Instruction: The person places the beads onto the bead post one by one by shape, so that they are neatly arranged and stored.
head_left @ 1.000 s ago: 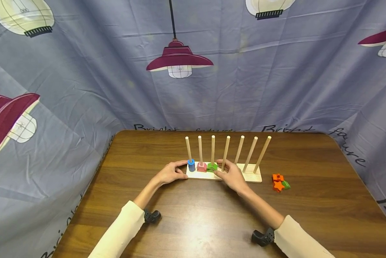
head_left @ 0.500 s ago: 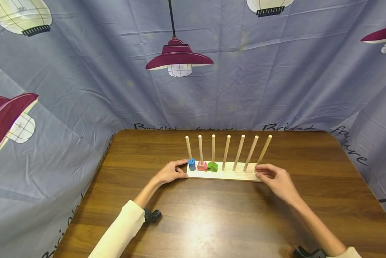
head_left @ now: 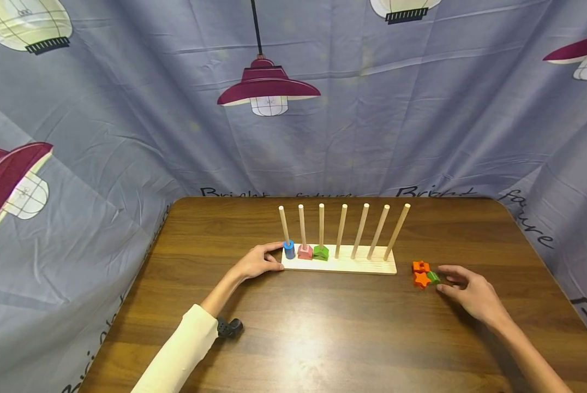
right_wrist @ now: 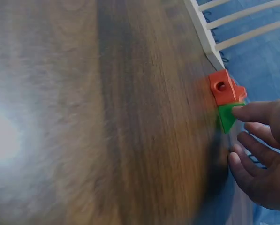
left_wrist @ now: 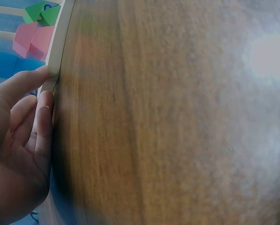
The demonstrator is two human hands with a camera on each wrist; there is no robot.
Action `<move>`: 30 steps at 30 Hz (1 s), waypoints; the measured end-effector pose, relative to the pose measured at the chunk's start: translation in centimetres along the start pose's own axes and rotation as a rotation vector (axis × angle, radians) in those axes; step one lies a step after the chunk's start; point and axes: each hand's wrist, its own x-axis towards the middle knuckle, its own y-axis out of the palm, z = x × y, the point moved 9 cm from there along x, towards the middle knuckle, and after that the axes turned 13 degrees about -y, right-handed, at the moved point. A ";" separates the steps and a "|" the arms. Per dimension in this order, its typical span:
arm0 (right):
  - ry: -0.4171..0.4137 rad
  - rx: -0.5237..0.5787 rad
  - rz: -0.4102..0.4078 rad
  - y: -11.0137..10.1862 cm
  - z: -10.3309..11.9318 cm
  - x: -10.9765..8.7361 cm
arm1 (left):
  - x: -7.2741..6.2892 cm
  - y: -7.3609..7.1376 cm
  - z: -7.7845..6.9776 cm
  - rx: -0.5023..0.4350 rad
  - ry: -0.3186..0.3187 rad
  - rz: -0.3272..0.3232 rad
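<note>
A pale wooden peg board (head_left: 347, 266) with several upright pegs lies across the table. My left hand (head_left: 254, 263) holds its left end, the thumb at the front corner and the index finger at the back one. At the base of the three leftmost pegs sit a blue cylinder (head_left: 289, 252), a pink block (head_left: 305, 252) and a green block (head_left: 321, 253). My right hand (head_left: 475, 295) reaches beside a loose green triangular block (right_wrist: 226, 116), thumb and fingers apart. In the right wrist view the thumb tip overlaps that block.
An orange star block (head_left: 422, 280) and another orange block (head_left: 420, 266) lie against the loose green one, right of the board. The wooden table (head_left: 323, 338) ends at a grey-blue curtain (head_left: 347, 147) printed with lamps.
My right hand has moved right, from the middle of the board past its right end to the loose blocks. The left hand has stayed at the board's left end.
</note>
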 end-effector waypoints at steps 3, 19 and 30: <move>-0.018 0.006 0.018 0.5 0.0 0.8 | 0.0 -0.1 0.0 0.006 -0.002 -0.004; -0.061 -0.058 -0.109 -1.2 0.4 1.5 | 0.2 0.1 0.2 0.002 0.003 0.008; -0.168 0.204 -0.289 -5.1 7.7 2.7 | 0.0 0.1 0.0 -0.009 0.001 0.002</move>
